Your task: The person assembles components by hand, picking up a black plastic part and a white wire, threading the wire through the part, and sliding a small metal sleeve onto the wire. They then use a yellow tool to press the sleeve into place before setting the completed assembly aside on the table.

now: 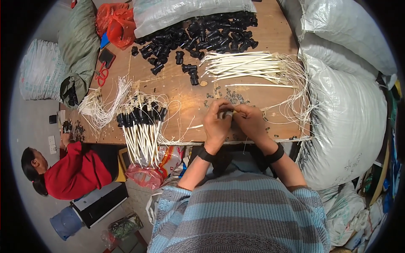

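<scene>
My left hand (pixel 216 126) and my right hand (pixel 252 123) meet over the table's front edge, fingers closed in a pinch. A short end of white sleeved wire (pixel 195 127) sticks out beside my left palm, which closes on it. A thin wire (pixel 245 145) hangs below my right hand; what lies between the fingertips is mostly hidden. Just beyond my fingers are small dark clips (pixel 234 96), scattered loose. A bundle of white sleeved wires (pixel 244 67) lies farther back, its thin leads trailing right. One sleeved wire (pixel 257 85) lies apart.
Black lamp sockets (pixel 198 36) are heaped at the back beside a white woven sack (pixel 190 14). Finished-looking socket wires (pixel 141 122) overhang the front edge at left. Full white sacks (pixel 346 114) border the right side. Red scissors (pixel 102 75) and a person in red (pixel 80 170) are at left.
</scene>
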`<action>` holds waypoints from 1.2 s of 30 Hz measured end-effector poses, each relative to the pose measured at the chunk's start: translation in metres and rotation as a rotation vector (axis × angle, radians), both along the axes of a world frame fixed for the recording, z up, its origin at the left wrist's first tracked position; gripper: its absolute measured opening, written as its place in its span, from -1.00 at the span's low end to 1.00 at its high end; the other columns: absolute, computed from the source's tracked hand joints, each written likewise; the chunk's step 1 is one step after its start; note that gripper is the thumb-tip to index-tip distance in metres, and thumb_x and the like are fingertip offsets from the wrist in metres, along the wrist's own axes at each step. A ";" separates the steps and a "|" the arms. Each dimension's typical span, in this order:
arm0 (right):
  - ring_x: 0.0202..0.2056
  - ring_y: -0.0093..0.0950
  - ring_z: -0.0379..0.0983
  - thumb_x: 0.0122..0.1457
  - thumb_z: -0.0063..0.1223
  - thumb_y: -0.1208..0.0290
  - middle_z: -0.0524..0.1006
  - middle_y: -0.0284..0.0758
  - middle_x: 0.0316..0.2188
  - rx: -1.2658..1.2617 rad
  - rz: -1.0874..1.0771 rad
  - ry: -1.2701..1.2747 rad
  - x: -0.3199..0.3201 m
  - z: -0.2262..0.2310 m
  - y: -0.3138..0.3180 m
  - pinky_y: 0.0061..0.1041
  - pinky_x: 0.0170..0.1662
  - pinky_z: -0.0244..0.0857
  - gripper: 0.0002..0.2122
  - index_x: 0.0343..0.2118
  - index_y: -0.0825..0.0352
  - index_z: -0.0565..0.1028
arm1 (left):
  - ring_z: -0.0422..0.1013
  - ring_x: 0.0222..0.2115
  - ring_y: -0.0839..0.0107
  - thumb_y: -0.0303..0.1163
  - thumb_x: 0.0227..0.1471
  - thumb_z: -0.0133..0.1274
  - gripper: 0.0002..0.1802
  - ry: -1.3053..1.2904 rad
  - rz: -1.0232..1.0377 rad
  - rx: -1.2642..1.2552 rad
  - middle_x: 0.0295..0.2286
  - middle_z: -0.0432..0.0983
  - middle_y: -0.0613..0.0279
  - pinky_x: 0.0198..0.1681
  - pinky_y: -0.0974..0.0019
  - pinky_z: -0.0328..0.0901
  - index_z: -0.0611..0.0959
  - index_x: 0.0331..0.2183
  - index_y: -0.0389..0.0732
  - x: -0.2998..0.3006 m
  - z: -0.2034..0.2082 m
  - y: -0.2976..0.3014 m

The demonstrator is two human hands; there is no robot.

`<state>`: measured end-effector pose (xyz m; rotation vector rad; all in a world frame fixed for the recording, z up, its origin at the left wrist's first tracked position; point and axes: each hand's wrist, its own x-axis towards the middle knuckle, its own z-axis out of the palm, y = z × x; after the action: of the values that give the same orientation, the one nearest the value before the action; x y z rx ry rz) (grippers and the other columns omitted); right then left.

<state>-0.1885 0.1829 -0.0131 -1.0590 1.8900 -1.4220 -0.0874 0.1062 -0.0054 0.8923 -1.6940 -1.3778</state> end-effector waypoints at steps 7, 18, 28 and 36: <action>-0.53 -0.81 0.27 0.12 0.07 0.52 0.46 -0.58 -0.55 -0.006 0.024 -0.553 -0.001 0.003 0.008 -0.74 -0.51 0.15 -0.88 -0.32 0.43 0.56 | 0.52 -0.32 0.47 -0.84 -0.23 0.02 -0.55 -0.136 -0.019 -0.203 -0.37 0.56 0.26 -0.24 0.47 0.39 0.61 -0.23 -0.26 0.002 0.001 -0.006; -0.54 -0.25 0.50 0.07 0.13 0.36 0.53 -0.20 -0.57 0.065 -0.015 0.207 0.004 0.002 0.011 -0.41 -0.49 0.33 -0.86 -0.31 0.20 0.59 | 0.51 -0.43 0.38 -0.70 -0.24 0.01 -0.71 -0.211 -0.069 0.033 -0.44 0.60 0.17 -0.35 0.43 0.36 0.71 -0.43 -0.21 0.012 -0.009 -0.015; -0.53 -0.27 0.52 0.08 0.13 0.37 0.55 -0.19 -0.54 0.018 -0.020 -0.037 0.003 -0.007 0.010 -0.45 -0.49 0.33 -0.84 -0.28 0.23 0.59 | 0.47 -0.33 0.23 -0.64 -0.29 0.10 -0.72 -0.329 -0.092 -0.165 -0.46 0.58 0.19 -0.22 0.28 0.35 0.72 -0.42 -0.18 0.012 0.001 -0.016; -0.54 -0.23 0.49 0.05 0.14 0.34 0.53 -0.24 -0.55 0.016 -0.025 0.303 0.005 0.002 0.011 -0.39 -0.52 0.31 -0.87 -0.35 0.22 0.58 | 0.48 -0.33 0.22 -0.67 -0.31 0.10 -0.71 -0.318 -0.148 0.047 -0.42 0.58 0.19 -0.22 0.30 0.35 0.71 -0.41 -0.19 0.014 -0.004 -0.018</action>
<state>-0.1836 0.1936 -0.0110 -1.3077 2.1271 -1.3160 -0.0734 0.0883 -0.0090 1.0763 -2.0079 -1.4357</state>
